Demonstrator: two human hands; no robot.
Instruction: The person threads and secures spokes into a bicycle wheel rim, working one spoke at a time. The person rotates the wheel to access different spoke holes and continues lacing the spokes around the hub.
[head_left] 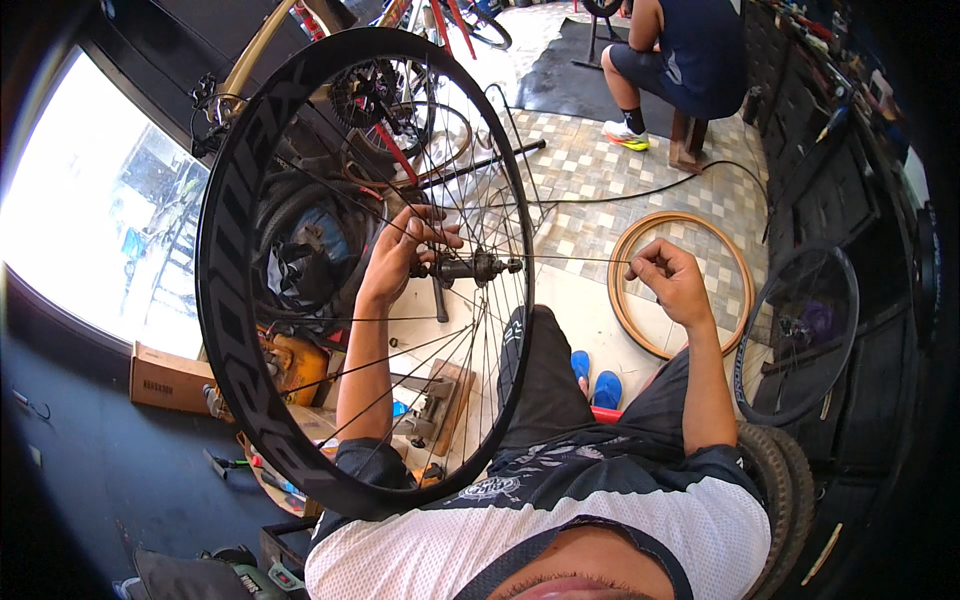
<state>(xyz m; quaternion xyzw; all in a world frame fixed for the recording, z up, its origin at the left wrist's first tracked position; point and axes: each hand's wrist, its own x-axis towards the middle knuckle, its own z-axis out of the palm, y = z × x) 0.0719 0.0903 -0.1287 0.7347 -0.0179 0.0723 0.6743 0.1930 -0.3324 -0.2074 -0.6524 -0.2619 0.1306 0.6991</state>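
A black deep-rimmed bicycle wheel stands tilted upright in front of me, on the left. My left hand reaches in among its spokes, fingers partly curled at the left end of the black hub. Between thumb and fingertips my right hand pinches the end of a thin spoke. That spoke runs roughly level from the hub side out past the rim. Where its other end sits at the hub is too fine to make out.
A tan-edged tyre lies on the tiled floor; another wheel leans at right. Tyres and bags pile up behind my wheel. A person sits farther off. A cable crosses the floor. A cardboard box is at left.
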